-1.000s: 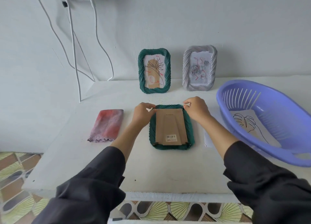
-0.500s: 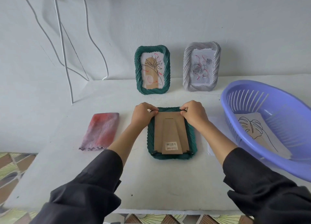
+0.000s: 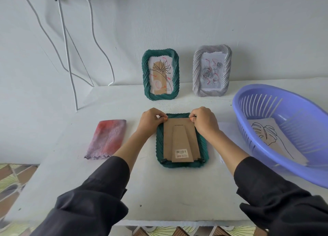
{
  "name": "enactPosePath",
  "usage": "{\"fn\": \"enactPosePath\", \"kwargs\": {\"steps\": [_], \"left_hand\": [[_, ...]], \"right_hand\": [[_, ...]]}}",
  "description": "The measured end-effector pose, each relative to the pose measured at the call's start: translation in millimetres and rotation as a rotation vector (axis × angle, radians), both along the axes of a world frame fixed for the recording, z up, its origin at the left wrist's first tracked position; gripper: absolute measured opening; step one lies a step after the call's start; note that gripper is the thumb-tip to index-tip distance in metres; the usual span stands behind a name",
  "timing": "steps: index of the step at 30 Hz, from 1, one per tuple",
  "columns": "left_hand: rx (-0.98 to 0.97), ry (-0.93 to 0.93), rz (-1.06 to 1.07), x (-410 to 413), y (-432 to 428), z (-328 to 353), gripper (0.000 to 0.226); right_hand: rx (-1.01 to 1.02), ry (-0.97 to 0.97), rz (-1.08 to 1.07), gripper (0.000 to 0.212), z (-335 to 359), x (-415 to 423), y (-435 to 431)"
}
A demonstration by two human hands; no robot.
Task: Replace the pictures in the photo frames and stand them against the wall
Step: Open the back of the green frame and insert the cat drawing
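A green photo frame (image 3: 204, 147) lies face down in the middle of the white table (image 3: 159, 191), its brown cardboard backing (image 3: 181, 140) facing up. My left hand (image 3: 150, 122) pinches at the backing's far left corner. My right hand (image 3: 204, 120) pinches at the far right corner. Small black clips show at the near corners. A second green frame (image 3: 160, 74) and a grey frame (image 3: 212, 70) stand upright against the wall, each with a picture in it.
A purple basket (image 3: 248, 100) at the right holds a leaf drawing (image 3: 271, 138). A white sheet (image 3: 229, 131) lies between the basket and the flat frame. A pink cloth (image 3: 106, 140) lies at the left. White cables (image 3: 67, 58) hang down the wall.
Both hands stay at the backing's far corners, with the fingers shifting slightly on them. The view has tilted and moved a little; the frame has not moved.
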State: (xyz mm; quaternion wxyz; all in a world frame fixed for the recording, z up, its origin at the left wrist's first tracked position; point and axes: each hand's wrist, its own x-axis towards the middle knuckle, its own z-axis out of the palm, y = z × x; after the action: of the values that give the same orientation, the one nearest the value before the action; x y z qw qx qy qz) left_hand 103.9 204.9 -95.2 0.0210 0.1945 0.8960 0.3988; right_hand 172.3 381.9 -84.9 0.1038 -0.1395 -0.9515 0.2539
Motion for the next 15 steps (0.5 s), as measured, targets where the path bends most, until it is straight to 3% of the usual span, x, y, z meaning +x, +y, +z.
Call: {"fn": "enactPosePath", "kwargs": {"steps": [6,11,15], "left_hand": [[0.035,-0.046,0.010,4.3,-1.6,0.1,0.016],[0.127,-0.120,0.043,10.4,-13.3,8.3,0.027],[0.087,-0.136,0.106,20.9,-26.5,7.2,0.029]], "right_hand": [[0.069,-0.013,0.012,0.022,-2.8,6.9,-5.3],[-0.063,0.006,0.077,0.026,7.1,16.4,5.9],[-0.150,0.026,-0.013,0.032,17.4,38.1,11.7]]}}
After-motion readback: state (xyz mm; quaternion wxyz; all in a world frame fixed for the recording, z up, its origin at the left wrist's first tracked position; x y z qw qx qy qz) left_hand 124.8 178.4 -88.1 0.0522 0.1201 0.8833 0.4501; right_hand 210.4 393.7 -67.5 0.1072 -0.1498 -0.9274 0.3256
